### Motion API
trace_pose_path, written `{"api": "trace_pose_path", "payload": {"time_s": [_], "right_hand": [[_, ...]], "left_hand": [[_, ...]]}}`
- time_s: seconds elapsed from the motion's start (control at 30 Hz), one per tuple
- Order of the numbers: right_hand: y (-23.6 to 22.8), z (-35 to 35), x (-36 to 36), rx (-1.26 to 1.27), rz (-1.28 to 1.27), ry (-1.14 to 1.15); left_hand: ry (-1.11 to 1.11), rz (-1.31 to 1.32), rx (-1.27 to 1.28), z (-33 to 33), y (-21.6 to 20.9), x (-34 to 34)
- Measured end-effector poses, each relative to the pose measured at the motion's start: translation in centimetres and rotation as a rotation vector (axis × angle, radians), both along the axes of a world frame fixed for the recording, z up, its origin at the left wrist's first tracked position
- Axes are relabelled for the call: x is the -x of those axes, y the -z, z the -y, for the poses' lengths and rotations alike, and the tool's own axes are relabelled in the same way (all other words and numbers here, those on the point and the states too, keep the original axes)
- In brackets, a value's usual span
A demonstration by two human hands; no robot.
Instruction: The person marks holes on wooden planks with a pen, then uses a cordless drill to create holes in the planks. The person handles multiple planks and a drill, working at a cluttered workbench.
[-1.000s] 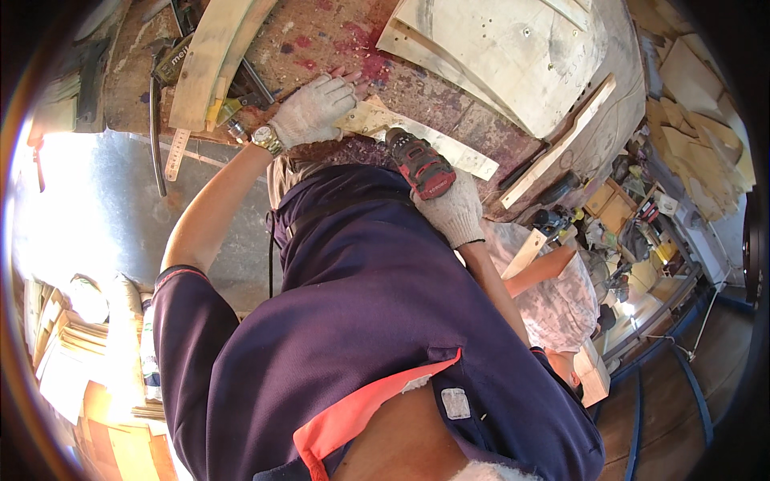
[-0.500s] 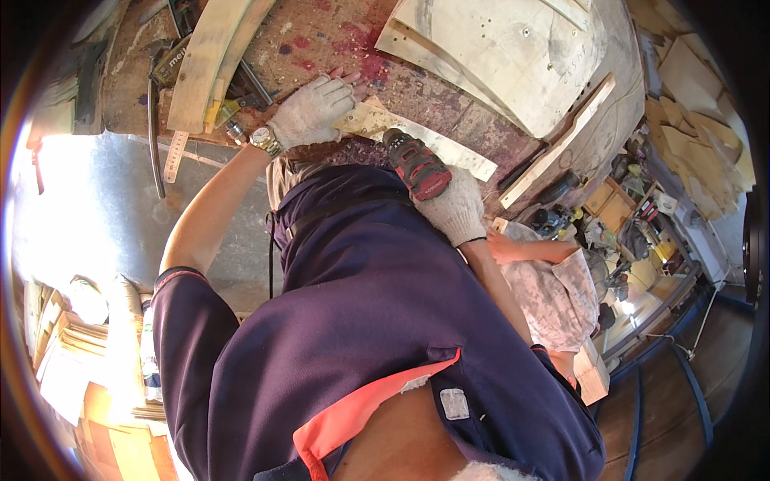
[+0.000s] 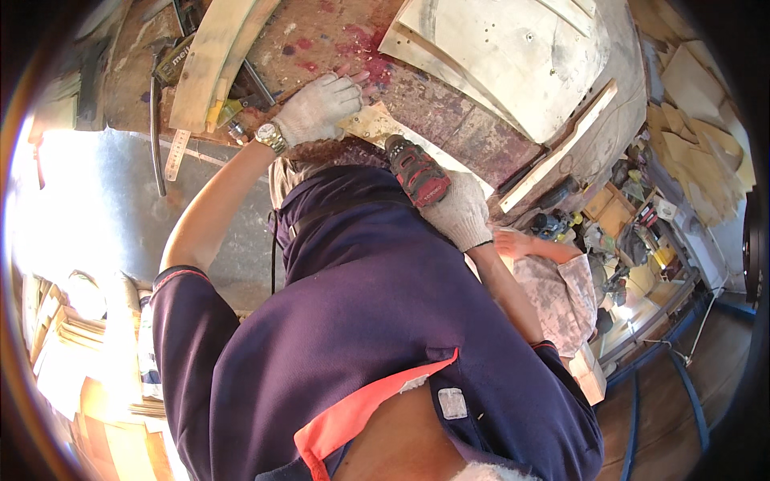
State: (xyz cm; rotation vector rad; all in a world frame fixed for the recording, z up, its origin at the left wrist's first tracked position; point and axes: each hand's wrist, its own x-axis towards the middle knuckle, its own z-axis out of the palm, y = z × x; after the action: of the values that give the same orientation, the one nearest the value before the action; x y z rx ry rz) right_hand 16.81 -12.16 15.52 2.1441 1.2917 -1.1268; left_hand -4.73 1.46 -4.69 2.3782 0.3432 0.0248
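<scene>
My left hand (image 3: 322, 107), in a whitish knitted glove with bare fingertips and a metal wristwatch above it, lies palm down at the bench's near edge. Its fingers stretch out toward the right, beside the left end of a pale, narrow wooden strip (image 3: 367, 124). Whether the palm touches the strip is hidden. My right hand (image 3: 461, 212), gloved too, grips a red and black cordless drill (image 3: 419, 171). The drill's chuck points up and left, just over the strip's near side. Its tip and any bit are hard to make out.
The worn bench (image 3: 457, 108) has red stains. Large pale plywood panels (image 3: 501, 56) lie at its far right, a notched wooden piece (image 3: 557, 148) nearer. Curved boards (image 3: 212, 64) and a hammer (image 3: 156, 120) lie left. Another person's arm (image 3: 537, 247) shows at right, before cluttered shelves.
The drill and my right hand have shifted slightly down and right in the picture. My left hand stays by the strip, its fingers a touch further right.
</scene>
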Motion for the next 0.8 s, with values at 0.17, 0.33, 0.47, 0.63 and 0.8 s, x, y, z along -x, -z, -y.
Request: {"api": "trace_pose_path", "payload": {"time_s": [0.17,0.33,0.47,0.63,0.8], "right_hand": [[-0.5,-0.5,-0.1,-0.012,-0.013,-0.029],[-1.9,-1.3,-0.4,0.049,-0.018,-0.031],[-3.2,-0.9,-1.0,0.018,-0.005,-0.052],[-5.0,1.5,-2.0,-0.105,0.0,0.056],[-5.1,4.4,-2.1,-0.273,0.001,0.185]], "left_hand": [[-0.009,0.001,-0.015,-0.1,-0.1,-0.1],[-0.011,0.019,-0.021,0.2,0.1,0.0],[0.002,-0.014,-0.016,0.0,0.1,0.1],[-0.062,0.076,0.003,0.1,-0.4,0.5],[-0.225,0.201,-0.06,3.4,-0.9,-1.2]]}}
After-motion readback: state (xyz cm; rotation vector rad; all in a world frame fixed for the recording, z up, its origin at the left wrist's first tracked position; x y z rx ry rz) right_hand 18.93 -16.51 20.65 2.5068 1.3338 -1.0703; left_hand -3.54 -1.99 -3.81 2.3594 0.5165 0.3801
